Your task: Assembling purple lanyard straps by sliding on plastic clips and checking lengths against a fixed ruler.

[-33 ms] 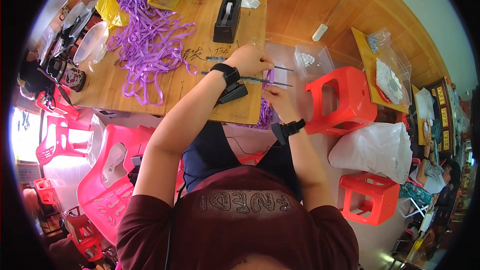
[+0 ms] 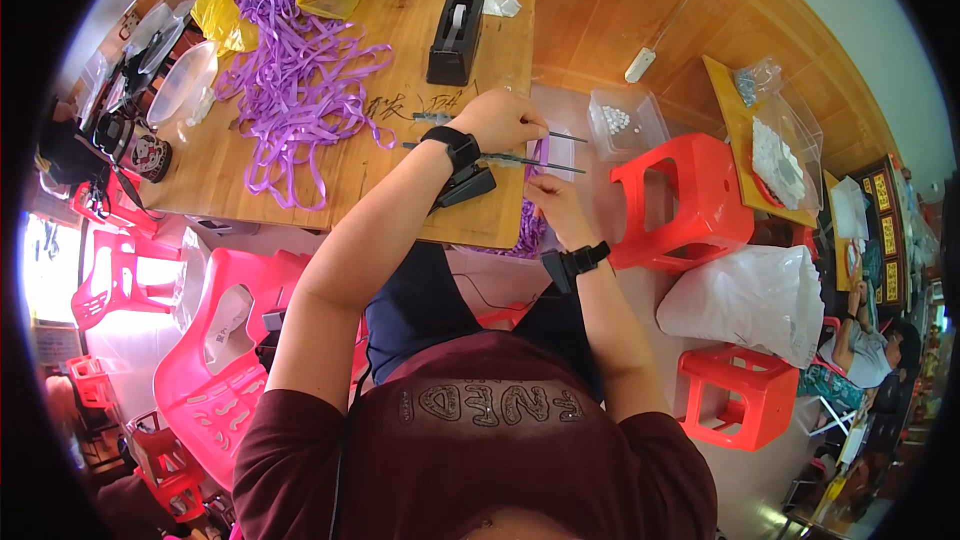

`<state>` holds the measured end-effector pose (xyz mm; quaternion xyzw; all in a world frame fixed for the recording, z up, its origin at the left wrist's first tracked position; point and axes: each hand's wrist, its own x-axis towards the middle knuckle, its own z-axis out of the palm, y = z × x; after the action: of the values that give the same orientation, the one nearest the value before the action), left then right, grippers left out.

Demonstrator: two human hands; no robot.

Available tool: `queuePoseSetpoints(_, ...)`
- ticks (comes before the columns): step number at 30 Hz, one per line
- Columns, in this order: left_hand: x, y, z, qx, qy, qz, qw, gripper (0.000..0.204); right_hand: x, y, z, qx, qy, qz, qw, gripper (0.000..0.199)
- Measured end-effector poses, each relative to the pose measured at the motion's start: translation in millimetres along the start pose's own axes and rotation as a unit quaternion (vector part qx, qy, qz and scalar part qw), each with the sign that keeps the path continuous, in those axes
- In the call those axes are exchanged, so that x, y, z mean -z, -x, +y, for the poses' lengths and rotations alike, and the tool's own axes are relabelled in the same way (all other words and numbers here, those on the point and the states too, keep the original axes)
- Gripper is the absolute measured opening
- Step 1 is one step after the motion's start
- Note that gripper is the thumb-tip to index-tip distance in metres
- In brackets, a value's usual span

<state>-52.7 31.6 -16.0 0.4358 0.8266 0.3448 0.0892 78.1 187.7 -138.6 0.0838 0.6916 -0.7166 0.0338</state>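
My left hand (image 2: 498, 120) reaches over the table's right edge, its fingertips pinched on a purple ribbon (image 2: 541, 152). Below it my right hand (image 2: 562, 208) has its thumb and finger closed at the same ribbon's lower stretch. Two thin dark rods (image 2: 555, 168) stick out past the table edge between my hands, one close beside the left fingers. More ribbon hangs in a purple heap (image 2: 530, 230) below the edge. Under my left wrist lies a black, stapler-like device (image 2: 465, 190), partly hidden by the arm.
A large tangle of purple ribbon (image 2: 295, 110) spills from a yellow plastic bag (image 2: 225, 15) on the wooden table (image 2: 400, 175). A black tape dispenser (image 2: 455, 45) stands behind my hands. To the right are a clear bin (image 2: 635, 135), red stools (image 2: 690, 200) and a white sack (image 2: 745, 300).
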Motion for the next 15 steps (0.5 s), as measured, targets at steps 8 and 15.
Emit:
queuePoseSetpoints(8, -0.6, -0.4, -7.0, -0.01, 0.0, 0.006, 1.0, 0.021, -1.2, 41.0, 29.9, 0.018, 0.05, 0.035, 0.998, 0.023)
queuePoseSetpoints(15, 0.8, 1.2, -9.7, 0.016, 0.01, -0.01, 1.0, 0.025, -10.5, 48.3, 18.9, 0.023, 0.086, 0.085, 0.992, 0.036)
